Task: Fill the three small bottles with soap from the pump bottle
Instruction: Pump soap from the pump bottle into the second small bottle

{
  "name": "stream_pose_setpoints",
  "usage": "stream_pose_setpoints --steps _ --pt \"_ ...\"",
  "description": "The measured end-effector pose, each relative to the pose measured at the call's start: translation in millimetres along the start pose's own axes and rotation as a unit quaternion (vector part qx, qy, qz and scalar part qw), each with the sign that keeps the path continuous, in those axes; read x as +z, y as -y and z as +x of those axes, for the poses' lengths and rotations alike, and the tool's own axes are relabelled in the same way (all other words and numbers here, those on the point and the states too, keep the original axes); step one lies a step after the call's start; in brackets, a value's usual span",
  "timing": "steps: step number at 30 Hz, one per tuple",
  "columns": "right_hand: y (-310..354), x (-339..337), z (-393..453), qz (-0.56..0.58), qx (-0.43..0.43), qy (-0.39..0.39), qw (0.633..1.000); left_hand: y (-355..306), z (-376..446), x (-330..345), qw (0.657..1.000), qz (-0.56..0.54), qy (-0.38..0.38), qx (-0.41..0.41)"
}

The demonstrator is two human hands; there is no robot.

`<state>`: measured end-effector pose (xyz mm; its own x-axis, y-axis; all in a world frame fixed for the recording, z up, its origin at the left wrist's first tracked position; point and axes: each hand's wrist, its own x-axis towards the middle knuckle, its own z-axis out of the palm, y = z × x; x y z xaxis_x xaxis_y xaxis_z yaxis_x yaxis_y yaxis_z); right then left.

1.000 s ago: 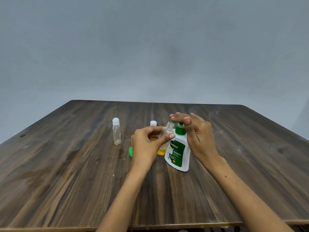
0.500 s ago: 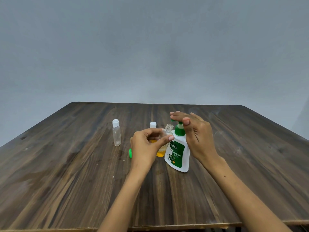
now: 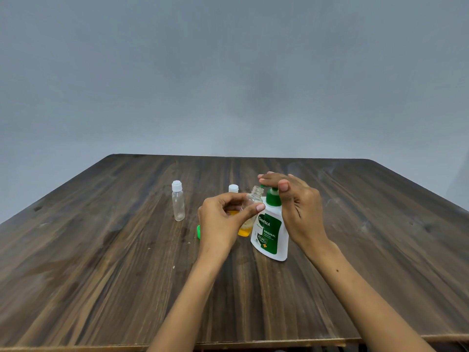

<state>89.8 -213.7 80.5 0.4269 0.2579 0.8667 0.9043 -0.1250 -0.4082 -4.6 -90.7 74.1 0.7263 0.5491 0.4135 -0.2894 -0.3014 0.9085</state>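
A white pump bottle (image 3: pixel 271 232) with a green label and green pump stands mid-table, leaning slightly. My right hand (image 3: pixel 297 209) lies over its pump head with straight fingers on top. My left hand (image 3: pixel 223 222) grips a small clear uncapped bottle (image 3: pixel 251 209), tilted with its mouth under the pump spout; orange soap shows in its bottom. A second small bottle with a white cap (image 3: pixel 233 188) stands behind my left hand, mostly hidden. A third clear bottle (image 3: pixel 178 204) with a white cap stands upright to the left and looks empty.
A small green cap (image 3: pixel 199 231) lies on the dark wooden table (image 3: pixel 101 262) just left of my left hand. A plain grey wall rises behind the table's far edge. The table's front edge runs along the bottom of the view.
The pump head and my right hand have risen slightly since a second ago. My left hand keeps the small bottle at the spout.
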Motion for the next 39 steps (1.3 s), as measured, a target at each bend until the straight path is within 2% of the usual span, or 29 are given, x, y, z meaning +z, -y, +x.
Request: stream_pose_setpoints --steps 19,39 --pt "0.7 -1.9 1.4 -0.027 -0.016 0.012 0.999 1.0 -0.1 0.0 1.000 -0.010 0.002 -0.008" --pt "-2.2 2.2 -6.2 -0.008 -0.008 -0.016 1.000 5.4 -0.4 0.3 1.000 -0.004 0.002 -0.012"
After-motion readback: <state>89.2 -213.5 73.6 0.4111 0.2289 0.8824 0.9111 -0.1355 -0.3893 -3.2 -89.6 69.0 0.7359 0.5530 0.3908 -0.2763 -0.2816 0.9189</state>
